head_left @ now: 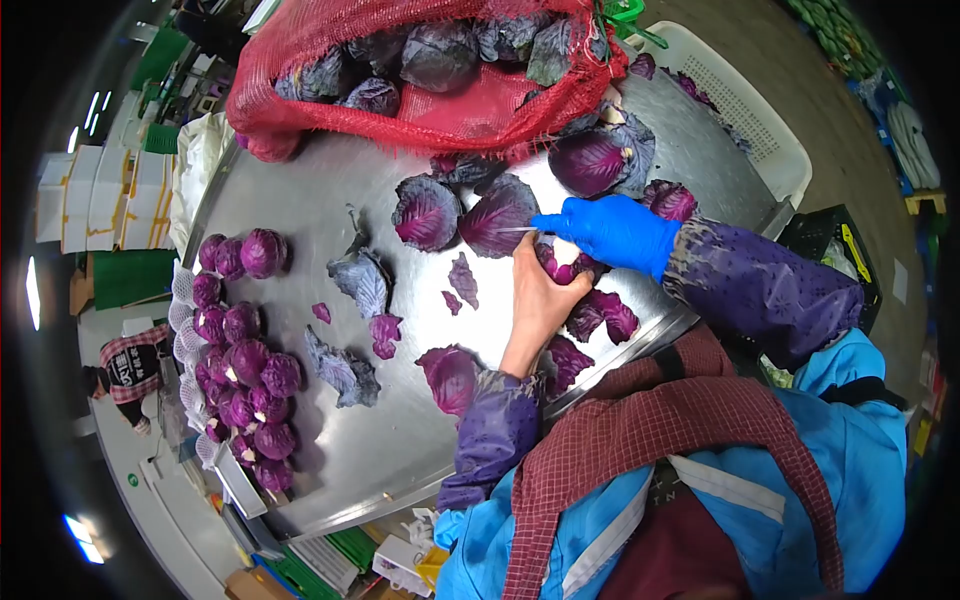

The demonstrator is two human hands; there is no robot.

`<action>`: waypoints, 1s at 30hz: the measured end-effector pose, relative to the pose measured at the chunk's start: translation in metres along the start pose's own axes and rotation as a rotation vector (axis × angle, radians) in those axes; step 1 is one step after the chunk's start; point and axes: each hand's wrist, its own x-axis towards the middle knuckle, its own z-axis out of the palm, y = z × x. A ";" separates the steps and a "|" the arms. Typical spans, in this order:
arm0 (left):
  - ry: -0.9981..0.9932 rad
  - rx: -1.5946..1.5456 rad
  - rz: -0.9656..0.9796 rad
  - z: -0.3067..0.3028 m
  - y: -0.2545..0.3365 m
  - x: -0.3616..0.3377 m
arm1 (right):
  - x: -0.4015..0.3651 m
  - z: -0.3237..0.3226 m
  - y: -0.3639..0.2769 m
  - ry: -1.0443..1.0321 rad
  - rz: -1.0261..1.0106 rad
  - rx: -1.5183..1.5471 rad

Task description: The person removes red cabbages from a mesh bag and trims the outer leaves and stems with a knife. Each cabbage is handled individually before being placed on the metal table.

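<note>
My right hand (620, 236), in a blue glove, is closed around a knife whose thin blade (516, 229) points left over a loose leaf (500, 218). Just below it, my bare left hand (545, 290) grips a red cabbage (566, 262), its thumb and fingers spread around it. Part of the cabbage is hidden by the glove. Torn purple leaves lie close by, among them one leaf (603, 316) beside my left hand and another (448, 378) near my left sleeve. Darker outer leaves (427, 212) rest farther off on the metal table (420, 300).
At the far side, a red mesh sack (400, 125) lies open with several dark cabbages (440, 57) inside. Trimmed cabbages (248, 365) are piled along the left edge, beside white foam nets (184, 320). A white perforated crate (770, 130) stands at upper right. A person (133, 368) is beyond the table.
</note>
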 end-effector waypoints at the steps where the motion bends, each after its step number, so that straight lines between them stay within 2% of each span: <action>1: -0.002 -0.002 -0.001 0.002 0.001 -0.002 | 0.002 0.005 0.003 0.053 0.031 0.019; 2: 0.009 0.027 0.026 0.004 0.002 -0.004 | 0.007 0.012 0.008 0.139 0.035 0.118; 5: 0.014 0.034 0.047 0.005 0.000 -0.012 | 0.016 0.002 0.017 0.026 0.055 0.116; 6: -0.006 0.005 0.072 0.004 -0.003 -0.014 | 0.018 0.013 0.029 0.099 0.090 0.277; 7: -0.026 -0.023 0.099 0.002 -0.005 -0.018 | 0.014 0.029 0.047 0.102 0.089 0.279; 9: 0.000 -0.030 0.153 -0.001 -0.007 -0.031 | 0.003 0.048 0.083 0.193 0.327 0.232; 11: 0.043 -0.133 0.053 0.000 -0.013 -0.035 | -0.012 0.032 0.069 0.151 0.388 0.227; 13: 0.019 -0.116 0.011 -0.005 -0.009 -0.035 | -0.019 0.006 0.031 0.167 0.423 0.435; 15: 0.061 -0.145 -0.001 0.000 -0.012 -0.032 | -0.026 -0.014 -0.004 -0.011 0.363 0.470; 17: 0.084 -0.110 0.004 0.002 -0.010 -0.030 | -0.039 0.011 -0.016 0.228 0.067 0.205; 18: 0.108 -0.077 0.003 0.003 -0.009 -0.029 | -0.036 0.014 -0.019 0.233 -0.005 0.256; 22: 0.119 -0.082 -0.010 0.008 -0.007 -0.030 | -0.033 0.019 -0.021 0.107 0.127 0.384; 25: 0.123 -0.095 -0.007 0.004 -0.002 -0.027 | -0.025 0.039 0.000 0.183 0.102 0.461; 27: 0.091 -0.077 0.061 0.004 -0.002 -0.033 | -0.022 0.042 0.015 0.386 0.255 0.494; 28: 0.084 -0.113 0.038 0.004 -0.006 -0.034 | -0.027 0.037 0.008 0.339 0.369 0.671; 30: 0.081 -0.189 -0.018 0.001 -0.012 -0.031 | -0.033 0.026 -0.008 0.288 0.330 0.624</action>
